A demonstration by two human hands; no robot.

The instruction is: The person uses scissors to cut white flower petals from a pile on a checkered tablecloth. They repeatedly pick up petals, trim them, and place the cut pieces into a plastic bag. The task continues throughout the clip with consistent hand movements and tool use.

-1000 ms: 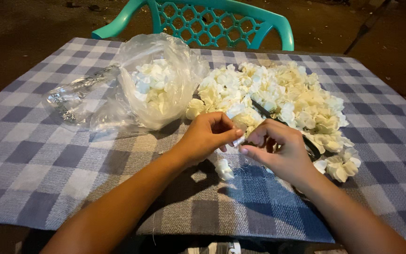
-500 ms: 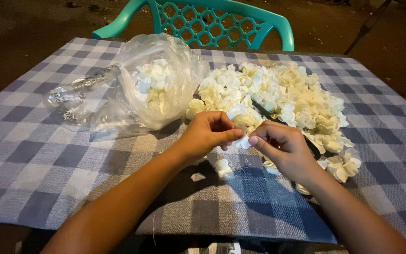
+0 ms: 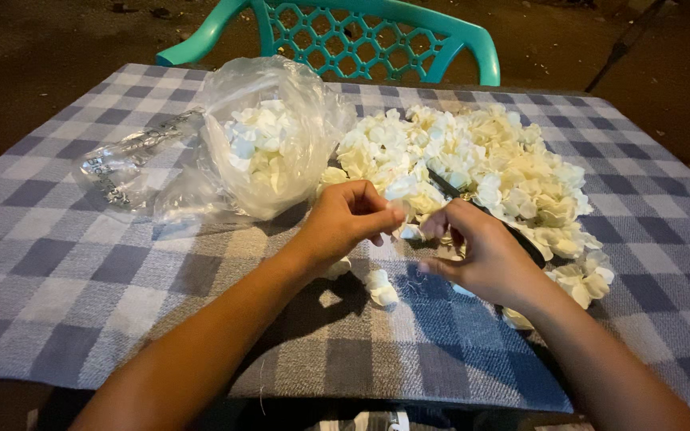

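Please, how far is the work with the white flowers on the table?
Done: some white flowers already lie inside the clear plastic bag. In hand: the left hand and right hand pinch one small flower between them. Left: a large flower pile and loose flowers on the checked cloth.

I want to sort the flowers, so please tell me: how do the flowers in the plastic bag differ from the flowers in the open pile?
The bagged flowers sit inside a clear plastic bag; the loose pile lies bare on the checked cloth. The loose pile is larger and spread wider. Both are small white blossoms.
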